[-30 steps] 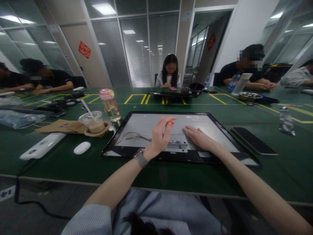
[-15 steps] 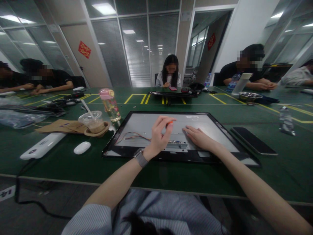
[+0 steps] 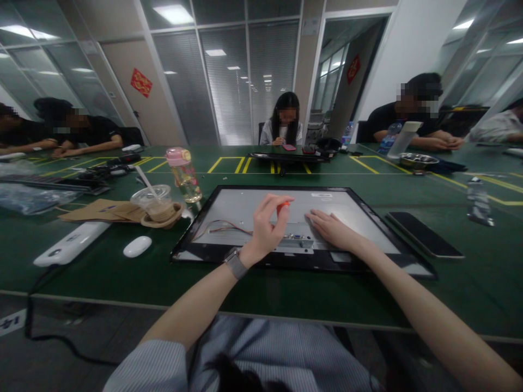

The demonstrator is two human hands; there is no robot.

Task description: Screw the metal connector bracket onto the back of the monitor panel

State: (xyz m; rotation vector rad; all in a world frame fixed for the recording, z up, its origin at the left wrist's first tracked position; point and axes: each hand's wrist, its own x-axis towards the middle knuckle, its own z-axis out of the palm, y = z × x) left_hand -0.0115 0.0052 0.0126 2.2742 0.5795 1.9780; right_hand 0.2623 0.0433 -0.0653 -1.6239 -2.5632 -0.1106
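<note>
An opened monitor (image 3: 229, 201) lies on the table in front of me, its bare metal back facing up inside a black frame. My left hand (image 3: 267, 223), with a watch on the wrist, is curled above the middle of it. Its fingers pinch a small orange object (image 3: 283, 206), mostly hidden by the hand, so its kind is unclear. Below the left hand is a metal bracket with connector ports (image 3: 300, 242). Thin coloured wires (image 3: 224, 226) run across the metal to the left. My right hand (image 3: 333, 228) rests flat on the panel with fingers extended, right of the ports.
A black phone (image 3: 423, 234) lies right of the monitor. On the left are a white case (image 3: 138, 246), a white power strip (image 3: 71, 245), an iced drink cup (image 3: 153, 204) and a pink-lidded bottle (image 3: 183, 174). Several people sit around the table; another screen (image 3: 290, 157) lies opposite.
</note>
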